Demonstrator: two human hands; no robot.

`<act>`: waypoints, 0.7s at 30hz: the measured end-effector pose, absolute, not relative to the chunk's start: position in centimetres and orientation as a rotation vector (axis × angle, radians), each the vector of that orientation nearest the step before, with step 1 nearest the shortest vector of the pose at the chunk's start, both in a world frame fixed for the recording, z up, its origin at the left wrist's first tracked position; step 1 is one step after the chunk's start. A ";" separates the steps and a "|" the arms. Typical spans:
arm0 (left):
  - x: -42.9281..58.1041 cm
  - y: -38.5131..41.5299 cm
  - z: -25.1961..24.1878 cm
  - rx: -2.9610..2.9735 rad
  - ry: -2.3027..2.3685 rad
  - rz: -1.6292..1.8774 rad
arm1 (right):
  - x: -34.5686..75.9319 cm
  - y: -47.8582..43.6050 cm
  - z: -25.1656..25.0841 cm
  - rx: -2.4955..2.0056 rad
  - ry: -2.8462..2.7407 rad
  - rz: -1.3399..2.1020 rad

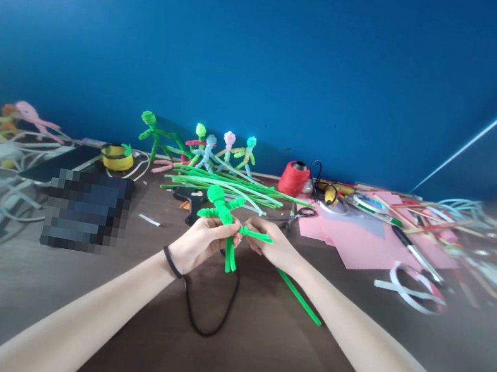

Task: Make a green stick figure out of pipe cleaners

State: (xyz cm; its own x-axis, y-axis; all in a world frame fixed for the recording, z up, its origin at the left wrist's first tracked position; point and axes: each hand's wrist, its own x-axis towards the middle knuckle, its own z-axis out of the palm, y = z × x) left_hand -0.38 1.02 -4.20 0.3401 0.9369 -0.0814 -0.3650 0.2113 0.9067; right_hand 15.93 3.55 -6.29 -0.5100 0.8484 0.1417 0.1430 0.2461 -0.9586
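My left hand (203, 239) is closed round the middle of a bright green pipe-cleaner figure (220, 207). The figure has a coiled round head, one wrapped arm on each upper side and leg strands hanging below the fingers. Close beside it, my right hand (266, 237) pinches a green pipe cleaner near the figure's side; its fingertips are partly hidden. A long straight green pipe cleaner (298, 297) sticks out below the right wrist toward the lower right. Around my left wrist is a black band, and a black cord (203, 334) loops down below the hands.
Several finished pipe-cleaner figures (209, 152) stand against the blue wall, behind loose green pipe cleaners (229, 188). A black glue gun (194, 205), scissors (304, 214) and red thread spool (294, 180) lie behind my hands. Pink paper (357, 250) is right; a dark phone-like slab (85, 208) is left.
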 end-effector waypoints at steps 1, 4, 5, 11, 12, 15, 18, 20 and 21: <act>-0.4 1.1 -4.2 0.937 0.739 1.041 | 15.7 3.4 -6.4 -0.913 -1.855 1.258; -0.4 1.2 -4.3 0.932 0.730 1.091 | 15.1 2.7 -6.5 -0.944 -1.930 1.104; -0.5 1.3 -4.3 0.935 0.743 1.120 | 14.9 2.4 -6.4 -0.955 -1.958 1.068; -0.7 1.4 -4.2 1.181 0.976 1.272 | 14.5 1.5 -5.4 -1.060 -2.146 0.914; -0.7 1.5 -4.2 1.241 1.014 1.281 | 14.5 1.4 -5.2 -1.067 -2.181 0.898; -0.9 1.6 -4.2 1.377 1.097 1.269 | 14.6 1.1 -4.8 -1.083 -2.243 0.829; -1.0 1.8 -4.3 1.437 1.143 1.269 | 15.0 1.2 -4.5 -1.102 -2.231 0.727; -1.0 1.9 -4.4 1.415 1.149 1.270 | 15.4 1.4 -4.3 -1.109 -2.220 0.633; -1.1 2.0 -4.4 1.390 1.145 1.261 | 15.5 1.5 -4.2 -1.112 -2.212 0.592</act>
